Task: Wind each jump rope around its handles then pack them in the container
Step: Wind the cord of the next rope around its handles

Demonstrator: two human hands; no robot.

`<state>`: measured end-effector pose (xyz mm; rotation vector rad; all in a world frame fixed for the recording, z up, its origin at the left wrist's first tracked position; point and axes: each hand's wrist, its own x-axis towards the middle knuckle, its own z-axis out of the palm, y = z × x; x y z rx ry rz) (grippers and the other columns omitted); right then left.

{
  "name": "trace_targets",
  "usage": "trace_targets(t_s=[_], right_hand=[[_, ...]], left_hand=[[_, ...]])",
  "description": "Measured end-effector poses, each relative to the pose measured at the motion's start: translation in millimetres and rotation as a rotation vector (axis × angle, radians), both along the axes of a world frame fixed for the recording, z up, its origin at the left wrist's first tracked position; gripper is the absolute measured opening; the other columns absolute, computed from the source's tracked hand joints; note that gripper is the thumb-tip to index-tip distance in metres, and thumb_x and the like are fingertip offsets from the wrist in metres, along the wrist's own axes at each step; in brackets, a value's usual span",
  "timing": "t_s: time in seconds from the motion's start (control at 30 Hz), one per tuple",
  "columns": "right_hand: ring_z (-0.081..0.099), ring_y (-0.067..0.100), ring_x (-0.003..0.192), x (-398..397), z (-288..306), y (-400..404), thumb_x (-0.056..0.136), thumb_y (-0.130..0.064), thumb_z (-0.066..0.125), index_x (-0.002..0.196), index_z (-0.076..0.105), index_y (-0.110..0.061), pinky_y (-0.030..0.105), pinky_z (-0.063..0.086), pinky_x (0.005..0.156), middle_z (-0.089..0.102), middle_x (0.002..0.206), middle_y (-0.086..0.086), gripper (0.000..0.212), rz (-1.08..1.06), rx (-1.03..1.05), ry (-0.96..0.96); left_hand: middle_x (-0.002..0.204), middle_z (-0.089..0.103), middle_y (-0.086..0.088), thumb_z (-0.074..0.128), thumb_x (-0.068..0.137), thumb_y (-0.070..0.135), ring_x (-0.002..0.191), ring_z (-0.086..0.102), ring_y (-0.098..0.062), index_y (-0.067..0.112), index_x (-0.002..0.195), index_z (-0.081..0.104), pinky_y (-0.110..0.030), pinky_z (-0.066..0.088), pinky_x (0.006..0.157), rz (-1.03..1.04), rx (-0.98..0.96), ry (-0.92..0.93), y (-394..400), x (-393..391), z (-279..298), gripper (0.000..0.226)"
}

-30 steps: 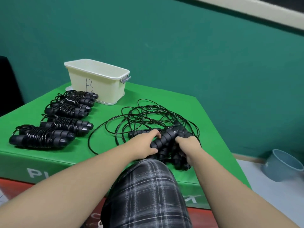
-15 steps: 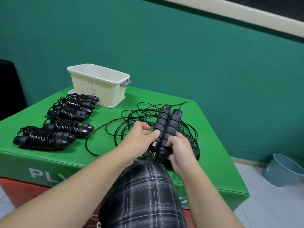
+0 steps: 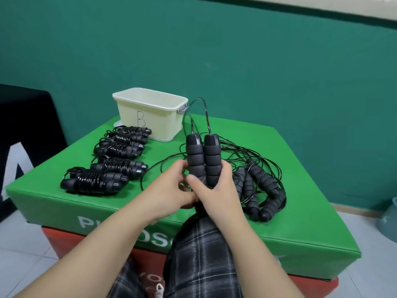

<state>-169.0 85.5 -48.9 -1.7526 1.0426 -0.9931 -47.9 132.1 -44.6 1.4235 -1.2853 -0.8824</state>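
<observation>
My right hand grips two black foam jump-rope handles, held upright side by side above the green mat. My left hand touches the lower part of the same pair, its fingers curled against it. The thin black rope loops up from the handle tops. Several unwound handles lie in a tangle of rope at the right. Several wound ropes lie in a row at the left. The cream container marked B stands at the back.
The green mat sits on a red block over a tiled floor. A teal wall rises behind. A grey-blue bucket stands on the floor at the far right. A black shape sits at the left. My plaid-clad knee is below the hands.
The pair of handles came up off the tangle and now stands upright and closer to me, with both hands at its lower end.
</observation>
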Motion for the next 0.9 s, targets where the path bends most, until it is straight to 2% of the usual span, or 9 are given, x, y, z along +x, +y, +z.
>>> trace_targets(t_s=[0.1, 0.2, 0.27, 0.33, 0.4, 0.53, 0.7, 0.8, 0.9], right_hand=[[0.056, 0.009, 0.110, 2.5, -6.9, 3.8, 0.056, -0.052, 0.074, 0.122, 0.034, -0.034, 0.032, 0.047, 0.093, 0.054, 0.120, -0.009, 0.079, -0.018, -0.064, 0.027], [0.056, 0.010, 0.105, 1.3, -8.2, 5.5, 0.056, -0.045, 0.077, 0.116, 0.034, -0.032, 0.033, 0.049, 0.089, 0.052, 0.114, -0.009, 0.075, -0.033, -0.091, 0.041], [0.057, 0.012, 0.100, -1.1, -9.8, 5.9, 0.063, -0.033, 0.079, 0.110, 0.034, -0.030, 0.031, 0.048, 0.082, 0.053, 0.107, -0.010, 0.065, -0.050, -0.122, 0.056], [0.057, 0.013, 0.098, -2.3, -10.2, 6.9, 0.065, -0.030, 0.078, 0.106, 0.033, -0.032, 0.030, 0.047, 0.078, 0.053, 0.105, -0.010, 0.061, -0.041, -0.132, 0.060], [0.058, 0.011, 0.097, -1.8, -10.5, 7.5, 0.061, -0.037, 0.075, 0.100, 0.033, -0.039, 0.034, 0.049, 0.080, 0.055, 0.106, -0.011, 0.057, -0.016, -0.133, 0.066], [0.057, 0.009, 0.090, -0.3, -8.2, 10.1, 0.062, -0.033, 0.071, 0.093, 0.035, -0.037, 0.039, 0.051, 0.079, 0.055, 0.100, -0.013, 0.047, 0.013, -0.162, 0.109], [0.049, 0.015, 0.098, -3.0, -9.7, 11.4, 0.062, -0.035, 0.073, 0.108, 0.034, -0.030, 0.038, 0.048, 0.080, 0.046, 0.103, -0.010, 0.061, -0.042, -0.287, 0.306], [0.042, 0.020, 0.104, -2.3, -12.5, 16.7, 0.066, -0.033, 0.070, 0.115, 0.034, -0.023, 0.037, 0.044, 0.084, 0.040, 0.106, -0.004, 0.061, -0.124, -0.378, 0.451], [0.042, 0.022, 0.104, 0.2, -15.8, 20.6, 0.069, -0.022, 0.067, 0.114, 0.035, -0.018, 0.035, 0.043, 0.086, 0.039, 0.107, -0.001, 0.055, -0.089, -0.359, 0.354]], left_hand=[[0.085, 0.069, -0.004, 0.070, 0.069, 0.011, 0.067, 0.062, -0.023, 0.030, 0.107, 0.047, -0.042, 0.053, 0.066, -0.008, 0.004, -0.245, 3.8, 2.7, -0.5, 0.049], [0.082, 0.065, -0.002, 0.068, 0.073, 0.008, 0.058, 0.056, -0.004, 0.026, 0.113, 0.043, -0.021, 0.046, 0.057, -0.055, 0.017, -0.291, 6.6, 1.2, 4.9, 0.051], [0.103, 0.066, 0.001, 0.067, 0.067, 0.016, 0.086, 0.065, -0.008, 0.032, 0.120, 0.043, -0.031, 0.054, 0.081, -0.143, 0.043, -0.259, 10.5, 6.6, 6.2, 0.060], [0.123, 0.061, 0.005, 0.066, 0.061, 0.025, 0.110, 0.060, -0.021, 0.043, 0.121, 0.047, -0.050, 0.045, 0.099, -0.211, 0.071, -0.235, 16.0, 13.4, 14.0, 0.065], [0.128, 0.059, 0.004, 0.070, 0.061, 0.024, 0.113, 0.058, -0.012, 0.036, 0.123, 0.050, -0.039, 0.043, 0.103, -0.215, 0.027, -0.110, 16.7, 20.7, 27.2, 0.066], [0.114, 0.066, 0.000, 0.065, 0.072, 0.024, 0.102, 0.063, -0.011, 0.019, 0.123, 0.054, -0.040, 0.052, 0.091, -0.130, -0.061, 0.205, 7.7, 24.7, 56.2, 0.053], [0.097, 0.066, -0.001, 0.071, 0.071, 0.023, 0.089, 0.061, -0.017, 0.025, 0.099, 0.056, -0.051, 0.051, 0.090, 0.049, -0.150, 0.015, 2.3, 15.8, 52.0, 0.032], [0.088, 0.066, 0.006, 0.071, 0.081, 0.010, 0.082, 0.059, -0.012, 0.023, 0.097, 0.056, -0.043, 0.055, 0.084, 0.091, -0.220, 0.036, 2.2, 12.2, 45.5, 0.026], [0.085, 0.068, 0.007, 0.057, 0.090, 0.010, 0.077, 0.061, -0.004, 0.020, 0.099, 0.060, -0.026, 0.056, 0.064, 0.081, -0.237, 0.122, 9.3, 12.1, 47.7, 0.013]])
